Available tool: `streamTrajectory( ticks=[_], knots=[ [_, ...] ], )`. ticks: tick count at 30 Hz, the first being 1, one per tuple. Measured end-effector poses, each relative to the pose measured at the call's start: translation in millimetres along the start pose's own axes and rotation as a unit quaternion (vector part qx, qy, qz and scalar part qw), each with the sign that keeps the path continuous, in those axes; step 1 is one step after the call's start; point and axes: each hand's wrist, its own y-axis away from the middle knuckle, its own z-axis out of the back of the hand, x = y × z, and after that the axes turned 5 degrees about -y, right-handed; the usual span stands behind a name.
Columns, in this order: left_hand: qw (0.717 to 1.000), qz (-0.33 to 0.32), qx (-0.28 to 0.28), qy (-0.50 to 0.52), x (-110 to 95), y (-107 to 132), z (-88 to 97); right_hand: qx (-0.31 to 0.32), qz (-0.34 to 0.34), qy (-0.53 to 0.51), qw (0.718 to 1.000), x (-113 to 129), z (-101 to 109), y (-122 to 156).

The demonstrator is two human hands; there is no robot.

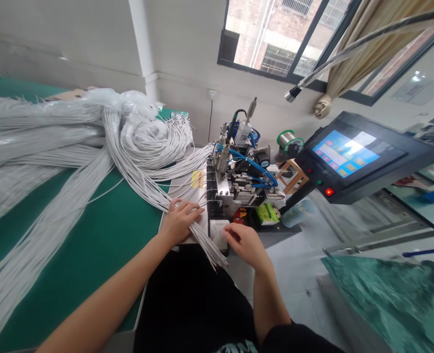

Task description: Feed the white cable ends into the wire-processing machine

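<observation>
My left hand point(181, 221) is closed over a bundle of thin white cables point(206, 241) at the front of the machine's metal plate. The cables pass under the palm, and their ends fan out to the right over my lap. My right hand point(246, 245) is beside a white block point(218, 232) at the machine's near corner. Its thumb and fingertips are pinched together; whatever lies between them is too small to make out. Just beyond both hands stands a benchtop machine point(235, 171) with blue air tubes, and several single cables run into its dark slotted edge point(214, 196).
Long heaps of white cables point(47, 137) and a coiled bundle point(154, 142) cover much of the green table point(106, 235). A lit touchscreen point(349, 153) stands to the right. Behind the machine is a solder wire spool point(288, 140). A bendy lamp point(293, 92) hangs above.
</observation>
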Motion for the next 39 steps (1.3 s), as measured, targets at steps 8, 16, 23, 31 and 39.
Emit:
streamTrajectory(
  ticks=[8, 16, 23, 31, 39],
  knots=[
    [1.0, -0.012, -0.012, 0.015, 0, 1, 3.6, 0.155, 0.053, 0.042, 0.986, 9, -3, 6],
    [0.998, -0.044, 0.002, 0.04, 6, 7, -2.1, 0.144, 0.052, 0.052, 0.987, 7, 2, 7],
    [0.995, -0.083, 0.018, 0.054, 8, 9, -3.0, 0.109, 0.044, 0.033, 0.993, 5, 15, 8],
    [0.994, -0.092, 0.02, 0.054, 8, 7, -2.6, 0.078, 0.005, 0.015, 0.997, 2, 18, 8],
    [0.993, -0.105, 0.033, 0.052, 10, 8, -5.6, 0.046, -0.027, 0.003, 0.999, 1, 19, 7]
  ],
)
